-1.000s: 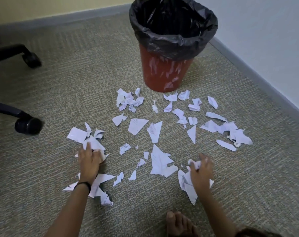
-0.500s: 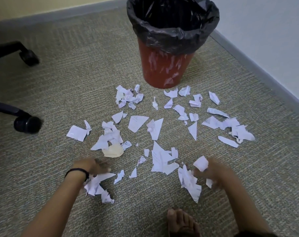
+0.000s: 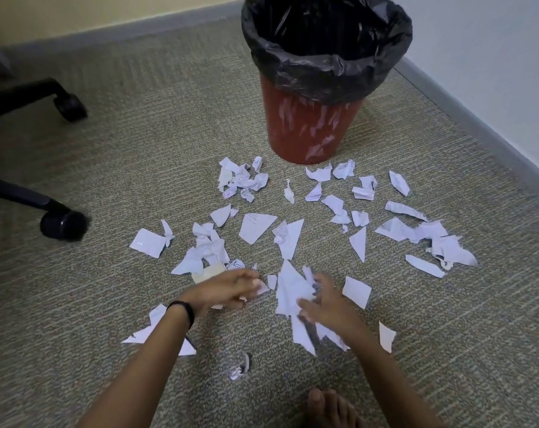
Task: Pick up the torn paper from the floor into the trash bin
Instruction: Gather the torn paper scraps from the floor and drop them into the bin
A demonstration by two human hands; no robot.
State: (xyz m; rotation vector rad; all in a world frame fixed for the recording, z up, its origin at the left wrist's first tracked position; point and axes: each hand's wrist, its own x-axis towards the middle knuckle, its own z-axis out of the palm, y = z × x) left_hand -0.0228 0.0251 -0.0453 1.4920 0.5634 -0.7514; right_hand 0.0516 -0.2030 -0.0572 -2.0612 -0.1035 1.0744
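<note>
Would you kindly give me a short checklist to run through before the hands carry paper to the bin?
1. Trash bin upright, black liner open at the top: ok.
2. Left hand gripping paper: cannot tell, it is blurred.
3. Right hand gripping paper: cannot tell; it lies over the large scrap and is blurred.
4. Way from the hands to the bin free of anything but paper: ok.
5. Torn paper gathered into one heap: not ok, pieces lie scattered over the carpet up to the bin's foot.
6. Chair caster apart from the paper: ok, off to the left.
</note>
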